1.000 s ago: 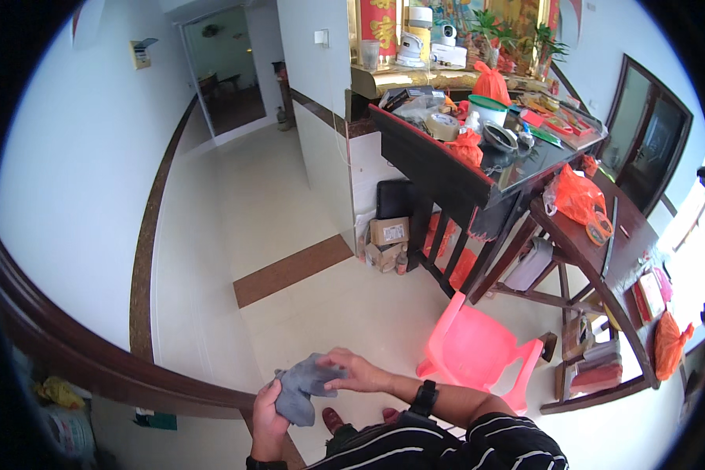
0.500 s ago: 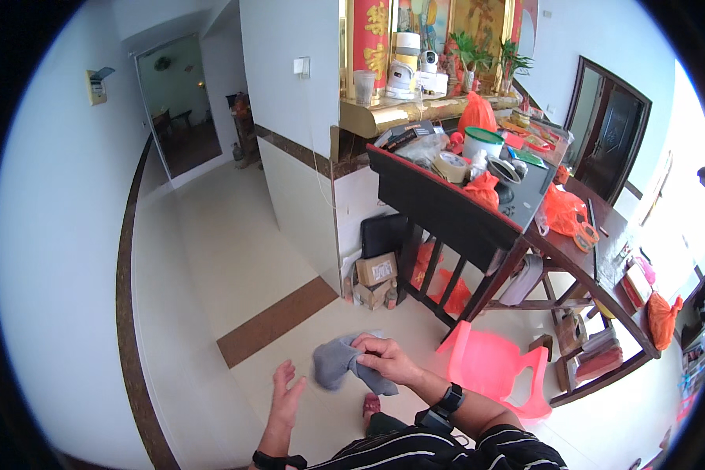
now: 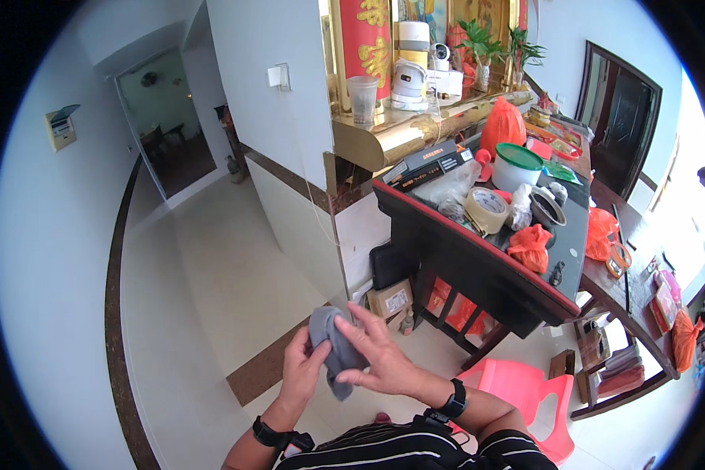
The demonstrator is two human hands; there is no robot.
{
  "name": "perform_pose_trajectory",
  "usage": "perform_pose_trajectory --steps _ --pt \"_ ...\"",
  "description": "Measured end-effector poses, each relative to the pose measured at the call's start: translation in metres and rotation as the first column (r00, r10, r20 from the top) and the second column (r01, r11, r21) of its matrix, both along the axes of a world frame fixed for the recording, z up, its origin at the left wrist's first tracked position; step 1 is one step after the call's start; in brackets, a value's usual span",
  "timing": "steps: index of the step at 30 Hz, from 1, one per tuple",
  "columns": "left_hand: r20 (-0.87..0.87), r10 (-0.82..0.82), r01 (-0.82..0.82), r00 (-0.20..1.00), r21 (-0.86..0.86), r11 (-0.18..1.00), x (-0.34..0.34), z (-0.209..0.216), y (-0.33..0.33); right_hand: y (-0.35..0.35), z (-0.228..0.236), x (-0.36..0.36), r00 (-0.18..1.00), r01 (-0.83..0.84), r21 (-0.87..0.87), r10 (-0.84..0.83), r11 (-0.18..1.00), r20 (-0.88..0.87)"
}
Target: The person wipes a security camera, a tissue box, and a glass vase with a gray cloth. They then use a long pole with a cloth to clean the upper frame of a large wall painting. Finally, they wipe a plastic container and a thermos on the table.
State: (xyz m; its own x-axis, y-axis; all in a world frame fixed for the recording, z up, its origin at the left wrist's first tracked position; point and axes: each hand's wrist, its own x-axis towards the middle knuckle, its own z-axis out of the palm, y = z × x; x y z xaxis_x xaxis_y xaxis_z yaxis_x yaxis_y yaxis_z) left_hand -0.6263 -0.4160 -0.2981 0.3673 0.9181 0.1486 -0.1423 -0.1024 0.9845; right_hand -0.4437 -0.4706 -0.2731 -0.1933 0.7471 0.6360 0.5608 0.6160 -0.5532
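A small grey cloth (image 3: pixel 333 333) is bunched between my two hands in front of my body. My left hand (image 3: pixel 299 366) grips it from the left, thumb laid over the front. From the right, my right hand (image 3: pixel 380 362) has its fingers stretched across the upper part of the cloth and its thumb lower down, near the hanging end. Folds hide some of the contact between the fingers and the cloth.
Right of my hands stands a dark high table (image 3: pixel 470 254), crowded with a tape roll (image 3: pixel 486 210), a green-lidded white tub (image 3: pixel 517 168) and red bags. Below it are a pink plastic chair (image 3: pixel 517 388) and a cardboard box (image 3: pixel 390 299). A wall corner (image 3: pixel 333 235) rises ahead.
My left hand, earlier apart and open, now grips the cloth. The cloth has gathered into a bunch, and my right hand's fingers have spread over it. The view has shifted toward the table.
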Motion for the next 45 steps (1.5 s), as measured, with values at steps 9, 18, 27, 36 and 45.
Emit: perform_pose_trajectory --steps 9,18,27,36,45 --pt "-0.127 -0.471 0.488 0.873 0.225 0.843 0.014 0.070 0.112 0.065 0.057 0.049 0.939 -0.115 -0.272 0.016 0.955 -0.344" --pt "-0.055 -0.204 0.211 0.977 0.207 0.955 -0.025 0.091 0.287 0.089 0.208 0.098 0.645 0.500 -0.259 -0.555 0.826 -0.525" --pt "-0.029 -0.175 0.171 0.984 0.409 0.896 0.009 0.111 0.383 0.232 0.287 0.215 0.619 0.669 -0.169 -0.669 0.724 -0.412" --pt "0.039 0.155 -0.137 0.987 0.712 0.689 0.068 0.149 0.428 0.386 0.257 0.379 0.380 0.920 -0.022 -0.875 0.392 0.298" --pt "-0.058 0.255 -0.152 0.965 0.671 0.726 0.091 0.134 0.449 0.459 0.194 0.451 0.371 0.907 -0.086 -0.687 0.411 0.625"
